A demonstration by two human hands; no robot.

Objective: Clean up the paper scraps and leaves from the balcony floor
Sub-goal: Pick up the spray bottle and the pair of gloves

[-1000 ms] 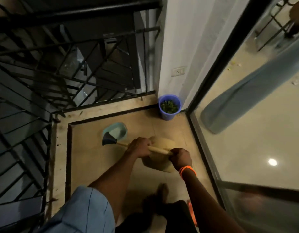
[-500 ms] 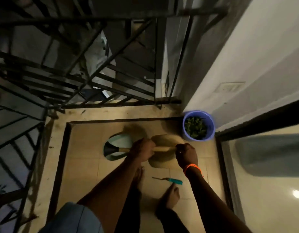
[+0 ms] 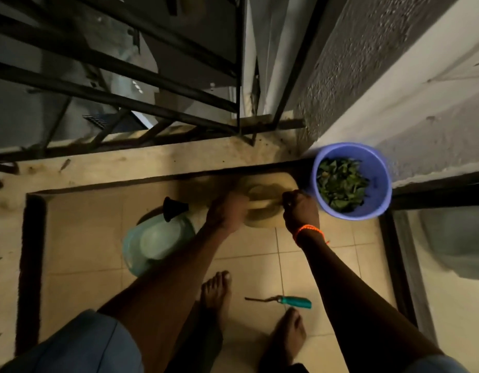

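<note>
Both hands grip a wooden handle (image 3: pixel 262 203) held level over the tiled balcony floor (image 3: pixel 85 238). My left hand (image 3: pixel 227 214) holds it near the black socket (image 3: pixel 173 211) that joins it to a teal dustpan (image 3: pixel 157 240). Its other end is gripped by my right hand (image 3: pixel 300 214), which wears an orange wristband, right beside the blue bucket (image 3: pixel 378 168). Green leaves (image 3: pixel 340 184) fill the bucket's bottom. A tan flat thing (image 3: pixel 262 222) shows blurred under the handle between my hands; I cannot tell what it is.
A small tool with a teal handle (image 3: pixel 294 302) lies on the tiles by my bare feet (image 3: pixel 216 292). The black metal railing (image 3: pixel 125 100) runs along the far edge. A rough wall (image 3: pixel 367 76) and a sliding door track (image 3: pixel 399 265) close the right side.
The view has tipped down and closer to the corner. The dustpan has swung toward me and to the left, and my right hand now sits against the bucket.
</note>
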